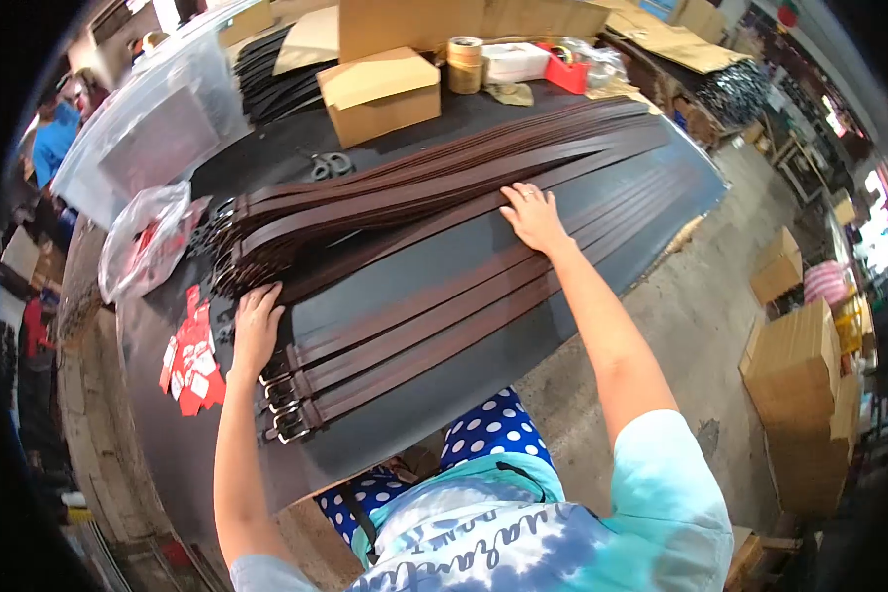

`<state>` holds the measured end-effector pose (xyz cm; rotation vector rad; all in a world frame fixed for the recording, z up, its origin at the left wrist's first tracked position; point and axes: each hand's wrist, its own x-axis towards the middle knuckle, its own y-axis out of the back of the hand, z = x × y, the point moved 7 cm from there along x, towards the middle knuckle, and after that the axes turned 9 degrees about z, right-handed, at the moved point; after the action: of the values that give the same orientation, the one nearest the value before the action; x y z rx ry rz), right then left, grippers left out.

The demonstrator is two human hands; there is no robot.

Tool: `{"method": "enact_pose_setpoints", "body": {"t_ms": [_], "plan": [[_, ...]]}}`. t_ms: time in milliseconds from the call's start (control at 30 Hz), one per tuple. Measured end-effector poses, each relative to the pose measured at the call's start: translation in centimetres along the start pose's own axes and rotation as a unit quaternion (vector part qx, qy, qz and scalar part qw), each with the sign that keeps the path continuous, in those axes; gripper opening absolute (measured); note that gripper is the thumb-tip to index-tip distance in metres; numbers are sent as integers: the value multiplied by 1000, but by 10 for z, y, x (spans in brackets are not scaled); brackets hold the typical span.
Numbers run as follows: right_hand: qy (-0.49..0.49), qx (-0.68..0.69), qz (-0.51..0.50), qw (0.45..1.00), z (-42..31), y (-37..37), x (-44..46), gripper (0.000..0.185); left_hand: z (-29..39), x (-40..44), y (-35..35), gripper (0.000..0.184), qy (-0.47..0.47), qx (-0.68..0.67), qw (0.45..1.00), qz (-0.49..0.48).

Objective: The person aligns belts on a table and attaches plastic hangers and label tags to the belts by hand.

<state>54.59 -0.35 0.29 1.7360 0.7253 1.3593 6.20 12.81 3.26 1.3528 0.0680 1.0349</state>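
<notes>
My left hand [258,328] is at the near left end of a dark brown belt [385,247], its fingers closed around the end and hiding the buckle. My right hand [535,217] lies on that belt farther along, fingers spread and palm down. Beyond it rests a thick stack of brown belts [365,214], with buckles bunched at the left. Closer to my body, several belts [414,340] lie side by side, their metal buckles [288,419] lined up at the left.
Red and white tags [195,360] and a plastic bag [148,247] lie left. Black scissors [331,165], a cardboard box [380,96], tape rolls [465,65] and a clear bin [158,138] stand behind the stack. Cartons [791,370] sit on the floor at right.
</notes>
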Motion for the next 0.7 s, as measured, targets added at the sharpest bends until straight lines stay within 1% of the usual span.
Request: {"method": "enact_pose_setpoints", "body": {"t_ms": [67,133,200,267,400,467,500,567,600,667,700], "plan": [[35,-10,26,999,-2,4,1,44,1,2,1,38,2,-3,1000,-3],[41,-36,7,999,-3,5,5,45,1,3,-1,37,-1,-9,1000,-1],[5,-30,-50,998,-1,2,8,48,3,4,-2,37,-9,-15,1000,-4],[-5,-51,-84,995,-3,5,9,50,3,3,1,36,-8,-7,1000,-1],[23,-51,-69,996,-2,4,3,50,7,0,5,36,9,-7,1000,-16],[-21,30,-134,990,0,13,-5,50,10,-4,10,36,16,-15,999,-27],[-21,29,-133,990,1,13,-11,50,11,-7,11,35,24,-23,999,-38],[1,57,-68,996,0,25,-19,48,15,-13,14,35,29,-23,999,-35],[3,58,-72,996,5,30,-23,48,17,-18,16,34,37,-22,999,-33],[41,68,-47,996,-1,42,-24,43,22,-26,17,34,26,3,1000,-12],[50,88,4,995,-1,51,-24,37,28,-28,19,33,28,-10,1000,3]]}}
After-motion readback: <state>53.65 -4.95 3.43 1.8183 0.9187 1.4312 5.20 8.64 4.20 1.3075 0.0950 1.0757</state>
